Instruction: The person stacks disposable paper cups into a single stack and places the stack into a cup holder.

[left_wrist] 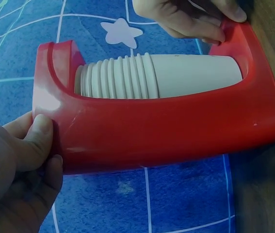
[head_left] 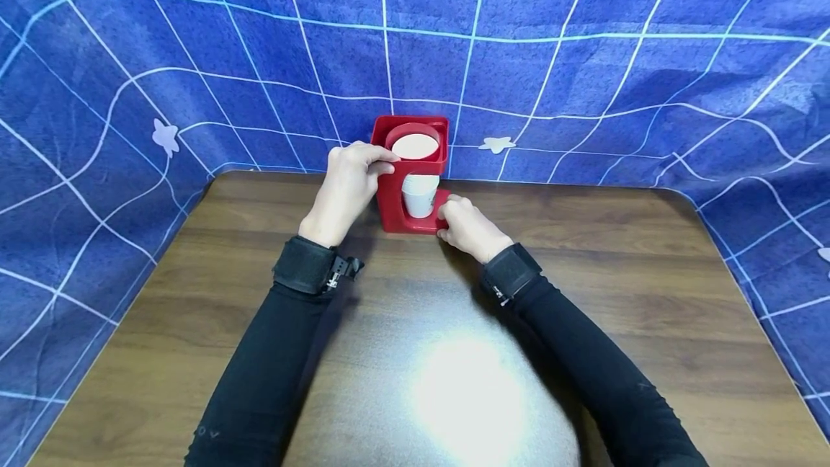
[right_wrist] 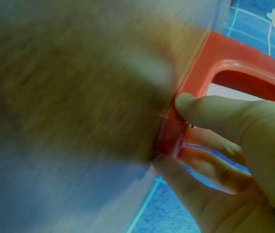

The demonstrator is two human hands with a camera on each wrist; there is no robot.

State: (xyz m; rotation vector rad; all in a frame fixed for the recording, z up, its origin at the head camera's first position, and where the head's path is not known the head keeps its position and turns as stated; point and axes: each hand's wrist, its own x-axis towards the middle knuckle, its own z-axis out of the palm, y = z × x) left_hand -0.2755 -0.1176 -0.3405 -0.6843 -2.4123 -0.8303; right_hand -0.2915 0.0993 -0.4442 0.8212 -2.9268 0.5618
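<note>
Head view: left hand (head_left: 346,189) grips red holder (head_left: 405,164) top, right hand (head_left: 468,228) its base

The cup holder (head_left: 410,164) stands on the table (head_left: 583,294) at its far edge, upper middle of the frame, a stack of cups (head_left: 418,193) inside it. My left hand (head_left: 346,189) sits at its left, upper part; my right hand (head_left: 468,225) at its lower right base.
</note>
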